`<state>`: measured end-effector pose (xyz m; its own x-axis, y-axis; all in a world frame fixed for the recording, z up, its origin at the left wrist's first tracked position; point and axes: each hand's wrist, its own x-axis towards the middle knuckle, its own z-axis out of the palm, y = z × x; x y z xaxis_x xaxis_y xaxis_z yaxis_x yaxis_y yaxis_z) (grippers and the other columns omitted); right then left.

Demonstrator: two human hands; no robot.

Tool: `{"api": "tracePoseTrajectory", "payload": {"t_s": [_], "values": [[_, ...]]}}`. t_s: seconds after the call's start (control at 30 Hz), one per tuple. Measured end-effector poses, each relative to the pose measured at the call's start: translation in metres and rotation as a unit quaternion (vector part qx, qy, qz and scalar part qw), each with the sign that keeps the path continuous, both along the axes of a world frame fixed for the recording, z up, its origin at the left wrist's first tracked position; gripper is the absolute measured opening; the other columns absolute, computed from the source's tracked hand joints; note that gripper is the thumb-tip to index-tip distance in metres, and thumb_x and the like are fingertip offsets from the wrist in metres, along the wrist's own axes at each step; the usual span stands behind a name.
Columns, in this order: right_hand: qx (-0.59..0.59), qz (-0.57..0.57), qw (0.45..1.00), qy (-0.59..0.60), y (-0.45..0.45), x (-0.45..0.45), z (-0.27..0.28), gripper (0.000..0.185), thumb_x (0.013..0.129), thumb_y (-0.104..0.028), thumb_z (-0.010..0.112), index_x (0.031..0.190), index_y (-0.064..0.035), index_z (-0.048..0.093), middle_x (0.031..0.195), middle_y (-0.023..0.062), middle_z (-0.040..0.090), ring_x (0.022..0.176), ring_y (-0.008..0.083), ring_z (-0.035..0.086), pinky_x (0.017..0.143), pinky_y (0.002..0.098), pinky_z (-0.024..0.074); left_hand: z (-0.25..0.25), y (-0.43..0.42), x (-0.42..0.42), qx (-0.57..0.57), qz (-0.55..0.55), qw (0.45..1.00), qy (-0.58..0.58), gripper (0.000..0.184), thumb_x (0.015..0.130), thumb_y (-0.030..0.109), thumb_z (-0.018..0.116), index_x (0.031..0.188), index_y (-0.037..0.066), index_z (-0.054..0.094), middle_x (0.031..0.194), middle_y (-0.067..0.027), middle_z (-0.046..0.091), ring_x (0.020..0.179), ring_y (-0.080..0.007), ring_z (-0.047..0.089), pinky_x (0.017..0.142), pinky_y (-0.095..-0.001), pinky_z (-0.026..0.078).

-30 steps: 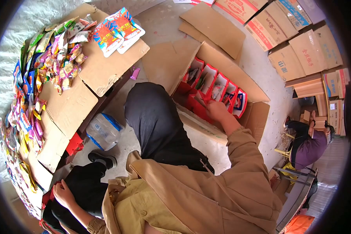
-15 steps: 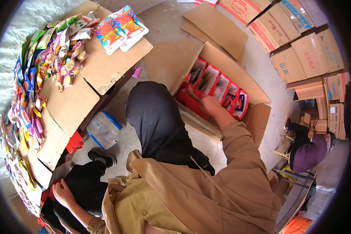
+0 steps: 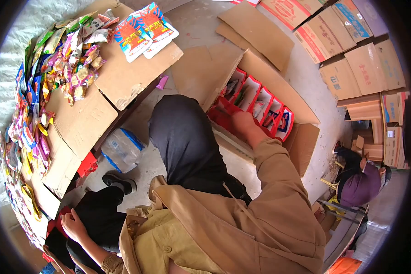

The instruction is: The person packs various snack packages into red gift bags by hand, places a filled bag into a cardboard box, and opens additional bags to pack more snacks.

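Note:
Inside an open cardboard box point(image 3: 278, 84) stands a row of red-and-white gift bags point(image 3: 259, 104) with snack packets in them. My right hand point(image 3: 245, 125) is at the near side of this box, back of the hand up, closed on a red bag point(image 3: 220, 114) beside the row; its fingertips are hidden. At the lower left, my left hand point(image 3: 74, 227) is by my leg with fingers curled against red material point(image 3: 65, 213), whose shape is mostly hidden. Wrapped candies point(image 3: 77, 75) and snack packets lie heaped on cardboard point(image 3: 84, 123) to the left.
Two red-and-blue packets point(image 3: 153, 27) lie at the cardboard's far end. A clear plastic pack point(image 3: 121, 148) and a pink wrapped candy point(image 3: 162, 82) are on the floor. Cartons point(image 3: 326, 39) are stacked at upper right. A person in purple point(image 3: 361, 185) sits at right; another person's hand point(image 3: 55, 261) shows at lower left.
My right hand has turned and moved lower at the box, with the red bag now further down along the row. My left hand stays in place. The view has shifted slightly.

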<state>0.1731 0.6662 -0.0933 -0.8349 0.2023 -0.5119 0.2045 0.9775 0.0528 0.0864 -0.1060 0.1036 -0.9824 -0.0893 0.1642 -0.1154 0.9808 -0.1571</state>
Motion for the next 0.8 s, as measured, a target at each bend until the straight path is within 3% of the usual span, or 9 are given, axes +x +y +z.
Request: {"api": "tracePoseTrajectory", "payload": {"t_s": [0.1, 0.17, 0.3, 0.37, 0.5, 0.57, 0.7, 0.8], "values": [[0.054, -0.032, 0.998, 0.017, 0.011, 0.005, -0.002, 0.021, 0.089, -0.017, 0.061, 0.092, -0.0115, 0.081, 0.097, 0.0154, 0.079, 0.086, 0.0332, 0.078, 0.070, 0.0488, 0.0619, 0.003, 0.006, -0.003, 0.002, 0.004, 1.000, -0.010, 0.043, 0.100, 0.032, 0.067, 0.075, -0.003, 0.061, 0.082, -0.0184, 0.058, 0.086, -0.0394, 0.059, 0.082, -0.0527, 0.047], [0.061, -0.020, 0.993, 0.096, 0.016, 0.011, -0.011, 0.021, 0.090, -0.016, 0.059, 0.086, -0.0078, 0.078, 0.088, 0.0169, 0.077, 0.077, 0.0335, 0.077, 0.064, 0.0488, 0.0612, 0.004, 0.009, -0.005, 0.001, 0.006, 1.000, -0.013, 0.043, 0.100, 0.032, 0.067, 0.075, -0.003, 0.061, 0.082, -0.0184, 0.058, 0.086, -0.0395, 0.059, 0.082, -0.0527, 0.047], [0.070, -0.043, 0.989, 0.122, 0.014, 0.013, -0.028, 0.022, 0.092, -0.015, 0.058, 0.092, -0.0054, 0.077, 0.087, 0.0174, 0.077, 0.077, 0.0346, 0.077, 0.063, 0.0481, 0.0613, 0.005, 0.011, -0.005, 0.004, -0.002, 1.000, -0.008, 0.043, 0.100, 0.031, 0.067, 0.075, -0.003, 0.061, 0.082, -0.0190, 0.058, 0.086, -0.0401, 0.059, 0.084, -0.0529, 0.047], [0.050, -0.054, 0.994, 0.083, 0.014, 0.011, -0.029, 0.022, 0.092, -0.016, 0.059, 0.096, -0.0066, 0.079, 0.103, 0.0164, 0.077, 0.090, 0.0348, 0.078, 0.070, 0.0495, 0.0618, 0.005, 0.011, -0.005, 0.003, -0.006, 1.000, -0.006, 0.043, 0.100, 0.031, 0.067, 0.075, -0.003, 0.061, 0.082, -0.0193, 0.058, 0.086, -0.0404, 0.059, 0.084, -0.0530, 0.047], [0.025, -0.066, 0.994, 0.080, 0.013, 0.010, -0.027, 0.023, 0.094, -0.019, 0.060, 0.096, -0.0042, 0.078, 0.113, 0.0201, 0.073, 0.095, 0.0359, 0.076, 0.075, 0.0505, 0.0615, 0.003, 0.007, -0.003, -0.007, -0.009, 1.000, -0.007, 0.042, 0.100, 0.031, 0.067, 0.075, -0.003, 0.061, 0.082, -0.0199, 0.058, 0.087, -0.0407, 0.060, 0.086, -0.0530, 0.048], [0.013, -0.080, 0.996, 0.038, 0.009, 0.008, -0.023, 0.026, 0.096, -0.021, 0.056, 0.111, -0.0107, 0.075, 0.120, 0.0165, 0.070, 0.101, 0.0360, 0.074, 0.079, 0.0513, 0.0608, 0.003, 0.007, -0.003, -0.006, -0.007, 1.000, -0.005, 0.042, 0.100, 0.030, 0.067, 0.075, -0.003, 0.061, 0.082, -0.0199, 0.058, 0.087, -0.0406, 0.060, 0.086, -0.0529, 0.048], [-0.004, -0.098, 0.994, 0.048, 0.007, 0.008, -0.027, 0.030, 0.098, -0.028, 0.058, 0.118, -0.0123, 0.073, 0.123, 0.0167, 0.069, 0.102, 0.0380, 0.073, 0.082, 0.0515, 0.0600, 0.005, 0.009, -0.002, -0.007, 0.001, 1.000, -0.015, 0.043, 0.100, 0.031, 0.066, 0.075, -0.003, 0.061, 0.082, -0.0201, 0.058, 0.087, -0.0405, 0.060, 0.085, -0.0527, 0.047], [-0.053, -0.138, 0.983, 0.113, -0.003, 0.007, -0.008, 0.039, 0.096, -0.032, 0.065, 0.126, -0.0072, 0.068, 0.122, 0.0174, 0.069, 0.106, 0.0391, 0.072, 0.085, 0.0511, 0.0595, 0.004, 0.009, -0.003, -0.010, 0.004, 1.000, -0.014, 0.043, 0.100, 0.031, 0.066, 0.075, -0.003, 0.060, 0.082, -0.0199, 0.058, 0.087, -0.0403, 0.060, 0.084, -0.0523, 0.047]]}}
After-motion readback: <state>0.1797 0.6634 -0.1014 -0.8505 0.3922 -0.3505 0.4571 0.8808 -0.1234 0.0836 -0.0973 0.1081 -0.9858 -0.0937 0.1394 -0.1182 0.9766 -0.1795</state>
